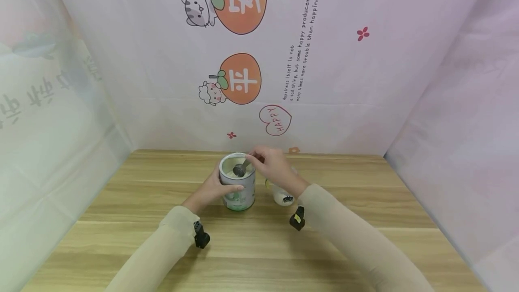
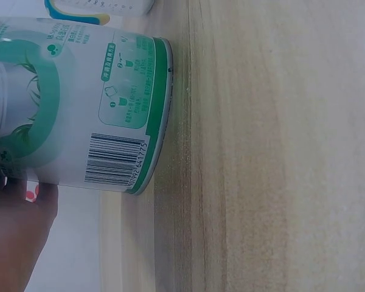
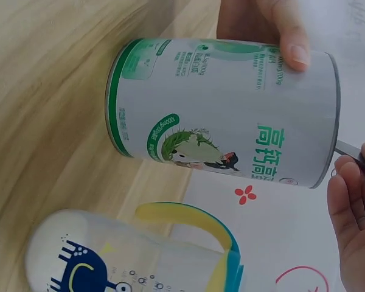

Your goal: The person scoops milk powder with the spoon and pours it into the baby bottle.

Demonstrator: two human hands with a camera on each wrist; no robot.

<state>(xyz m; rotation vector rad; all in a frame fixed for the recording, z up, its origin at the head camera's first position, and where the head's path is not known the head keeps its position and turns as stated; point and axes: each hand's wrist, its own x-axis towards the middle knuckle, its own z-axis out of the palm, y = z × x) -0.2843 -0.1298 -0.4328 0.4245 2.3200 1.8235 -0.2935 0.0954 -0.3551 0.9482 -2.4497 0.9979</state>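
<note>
A white and green milk powder can (image 1: 240, 198) stands on the table with its top uncovered and pale contents inside. My left hand (image 1: 211, 189) grips it from the left, thumb across the front. In the right wrist view, the thumb of that left hand (image 3: 274, 27) lies along the can (image 3: 231, 109) near its rim. My right hand (image 1: 275, 166) pinches the handle of a dark metal spoon (image 1: 239, 170), whose bowl is in the can's mouth. The right wrist view shows only part of the spoon handle (image 3: 348, 149); the bowl is hidden there.
A baby bottle (image 3: 140, 261) with yellow-and-blue handles stands right of the can, partly behind my right wrist in the head view. The wooden table (image 1: 251, 256) meets a printed cloth backdrop (image 1: 332, 102) behind the can. Cloth also hangs on both sides.
</note>
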